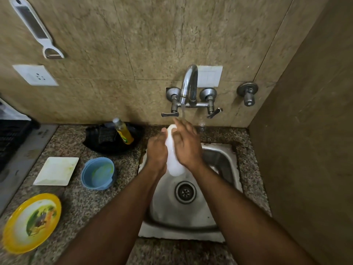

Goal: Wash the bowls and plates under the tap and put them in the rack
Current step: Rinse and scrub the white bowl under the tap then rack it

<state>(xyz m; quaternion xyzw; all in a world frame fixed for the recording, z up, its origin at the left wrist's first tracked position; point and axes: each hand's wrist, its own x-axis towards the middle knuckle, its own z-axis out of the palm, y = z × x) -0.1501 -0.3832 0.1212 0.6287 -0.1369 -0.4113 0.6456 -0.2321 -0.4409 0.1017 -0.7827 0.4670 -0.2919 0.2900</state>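
Observation:
A white dish point(174, 159) stands on edge over the steel sink point(223, 159), under the running tap point(188, 83). My left hand point(156, 152) holds it from the left, fingers curled round its edge. My right hand point(186, 144) lies flat against its right face, fingers straight toward the water stream. On the counter to the left wait a white square plate point(56, 171), stacked blue bowls point(98, 173) and a yellow-rimmed plate point(31, 222) with food residue.
A black tray point(107, 142) behind the blue bowls holds a scrubber and a yellow soap bottle point(124, 133). A dark rack point(11, 138) sits at the far left edge. The tiled wall closes the back, a side wall the right.

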